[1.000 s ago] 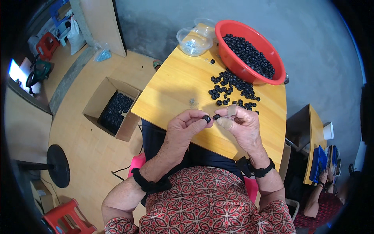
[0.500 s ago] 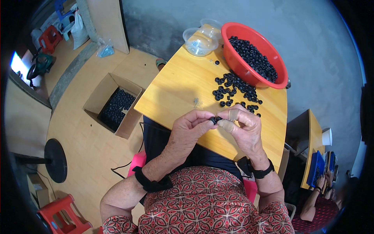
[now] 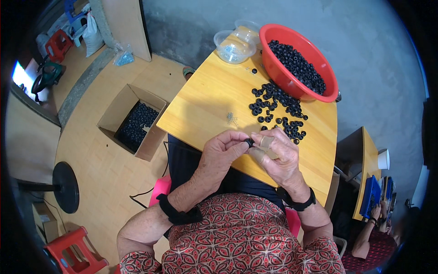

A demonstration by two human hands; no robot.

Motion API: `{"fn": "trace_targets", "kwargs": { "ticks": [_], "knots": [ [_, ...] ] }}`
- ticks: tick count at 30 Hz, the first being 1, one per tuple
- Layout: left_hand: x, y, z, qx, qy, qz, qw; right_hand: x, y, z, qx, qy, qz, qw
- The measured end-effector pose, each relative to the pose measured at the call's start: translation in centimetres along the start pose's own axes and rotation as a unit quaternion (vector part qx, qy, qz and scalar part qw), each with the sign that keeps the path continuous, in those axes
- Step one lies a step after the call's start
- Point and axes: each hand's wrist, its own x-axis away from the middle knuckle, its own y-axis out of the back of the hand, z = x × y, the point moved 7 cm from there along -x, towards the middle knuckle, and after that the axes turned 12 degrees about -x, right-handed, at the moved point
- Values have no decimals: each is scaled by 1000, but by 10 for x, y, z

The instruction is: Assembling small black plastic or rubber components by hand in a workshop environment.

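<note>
Over the near edge of the yellow table [image 3: 196, 107], my left hand [image 3: 221, 153] pinches a small round black piece [image 3: 249, 142] between thumb and fingertips. My right hand [image 3: 280, 157], with tan tape on its thumb and a finger, is right beside that piece. Its fingers are curled in; whatever they hold is too small or hidden to make out. Beyond the hands lie several loose black ring-shaped pieces [image 3: 273, 98] with holes in them. A little pile of tiny silvery bits [image 3: 232, 119] rests left of these pieces.
A red basin [image 3: 329, 91] of black pieces stands at the table's far right, beside clear plastic bowls [image 3: 222, 52] with small pale bits. On the floor at left, a cardboard box [image 3: 109, 114] holds more black pieces. Another person's hands [image 3: 376, 211] are by a blue tray [image 3: 370, 196] at right.
My right hand has drawn slightly back and turned, its fingertips shifting off the black piece. My left hand stays in place with the piece pinched.
</note>
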Motion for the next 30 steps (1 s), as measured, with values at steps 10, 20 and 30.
{"fn": "trace_targets", "kwargs": {
  "ticks": [10,20,30],
  "knots": [
    [-1,1,-1,-56,26,32,998,8,1,-5,1,-10,-15,1000],
    [0,-7,-4,-55,6,47,997,13,-3,7,79,54,3,995],
    [-1,-4,-6,-46,27,52,997,10,-6,12,133,73,1,988]
  ]
}}
